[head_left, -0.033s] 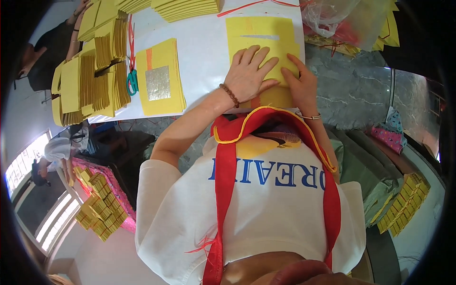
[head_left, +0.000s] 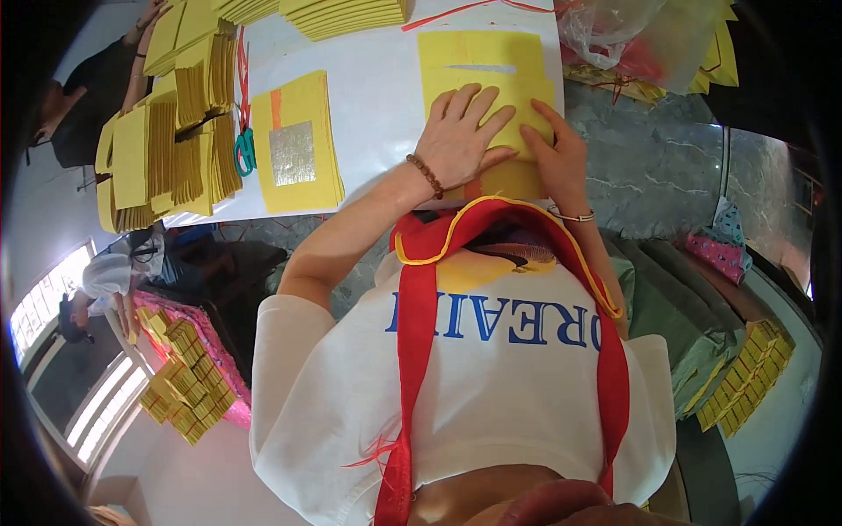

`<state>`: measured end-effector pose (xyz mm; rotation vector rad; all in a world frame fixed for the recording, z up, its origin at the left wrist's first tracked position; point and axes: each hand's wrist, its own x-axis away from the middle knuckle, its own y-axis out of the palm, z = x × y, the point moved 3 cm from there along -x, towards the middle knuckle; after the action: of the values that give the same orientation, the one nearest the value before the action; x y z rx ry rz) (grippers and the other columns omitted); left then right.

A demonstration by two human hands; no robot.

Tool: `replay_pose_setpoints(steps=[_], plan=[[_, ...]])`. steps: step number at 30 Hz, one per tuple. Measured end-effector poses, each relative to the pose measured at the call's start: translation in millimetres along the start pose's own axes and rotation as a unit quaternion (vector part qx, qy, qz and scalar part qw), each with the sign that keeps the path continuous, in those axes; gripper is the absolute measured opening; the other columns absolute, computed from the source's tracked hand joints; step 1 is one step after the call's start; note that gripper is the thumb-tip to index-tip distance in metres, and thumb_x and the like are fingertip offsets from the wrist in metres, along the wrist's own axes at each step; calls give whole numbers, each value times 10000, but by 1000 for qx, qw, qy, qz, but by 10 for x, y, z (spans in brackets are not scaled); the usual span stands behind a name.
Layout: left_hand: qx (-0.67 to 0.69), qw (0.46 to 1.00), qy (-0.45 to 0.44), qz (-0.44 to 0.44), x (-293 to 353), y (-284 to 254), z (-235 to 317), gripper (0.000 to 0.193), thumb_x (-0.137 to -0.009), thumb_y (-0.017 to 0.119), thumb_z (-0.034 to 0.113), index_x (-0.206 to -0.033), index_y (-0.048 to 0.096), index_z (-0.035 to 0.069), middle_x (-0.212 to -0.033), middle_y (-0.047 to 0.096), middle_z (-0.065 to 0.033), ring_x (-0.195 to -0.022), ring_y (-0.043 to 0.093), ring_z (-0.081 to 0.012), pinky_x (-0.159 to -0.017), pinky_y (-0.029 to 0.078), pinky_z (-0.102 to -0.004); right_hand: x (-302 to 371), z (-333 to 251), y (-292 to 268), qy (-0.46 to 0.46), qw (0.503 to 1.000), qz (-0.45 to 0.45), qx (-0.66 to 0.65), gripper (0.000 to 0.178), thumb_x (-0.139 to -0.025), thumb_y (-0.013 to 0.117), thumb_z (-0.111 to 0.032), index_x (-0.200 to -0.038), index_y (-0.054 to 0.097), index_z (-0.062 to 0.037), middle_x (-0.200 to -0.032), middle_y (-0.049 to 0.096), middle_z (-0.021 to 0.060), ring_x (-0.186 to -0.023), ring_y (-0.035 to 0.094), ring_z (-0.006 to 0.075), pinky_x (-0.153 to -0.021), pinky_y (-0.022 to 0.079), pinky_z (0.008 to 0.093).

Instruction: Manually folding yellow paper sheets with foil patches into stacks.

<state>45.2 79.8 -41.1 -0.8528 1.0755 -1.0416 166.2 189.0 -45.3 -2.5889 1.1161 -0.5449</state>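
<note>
My left hand [head_left: 463, 131] lies flat on yellow paper [head_left: 482, 49], fingers spread, wearing a brown bead bracelet. The paper looks folded over at the near side, and a narrow silver strip shows near its far end. At the paper's right edge rests my right hand [head_left: 560, 156], thumb and forefinger apart, its other fingers partly hidden. Both hands press on the paper near the table's front edge. Left of them lies a yellow paper stack [head_left: 329, 140] with an orange stripe and a silver square. Beside that stack are green-handled scissors [head_left: 244, 151].
Bundles of folded yellow paper [head_left: 145, 162] crowd the white table's [head_left: 377, 105] left side. A red ribbon [head_left: 447, 12] lies at the back. A clear plastic bag [head_left: 614, 39] sits at the right. Green-wrapped bales [head_left: 675, 324] stand behind on the right. Other people are at the left.
</note>
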Motion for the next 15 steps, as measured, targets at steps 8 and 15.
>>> replay_pose_setpoints(steps=[8, 15], plan=[[-13, 1000, -8, 9, 31, 75, -24, 516, -786, 596, 427, -1204, 504, 140, -1266, 437, -117, -1180, 384, -307, -957, 307, -444, 449, 152, 130, -338, 868, -15, 363, 604, -839, 571, -327, -1361, 367, -103, -1441, 306, 74, -1329, 292, 251, -1043, 163, 562], [92, 996, 15, 6, 77, -17, -86, 493, -774, 613, 401, -1186, 514, 149, -1269, 427, -134, -1203, 354, -328, -966, 282, -482, 416, 352, 260, -275, 863, -19, 423, 604, -864, 504, -400, -1378, 345, -128, -1452, 295, 39, -1367, 202, 252, -1040, 58, 626]])
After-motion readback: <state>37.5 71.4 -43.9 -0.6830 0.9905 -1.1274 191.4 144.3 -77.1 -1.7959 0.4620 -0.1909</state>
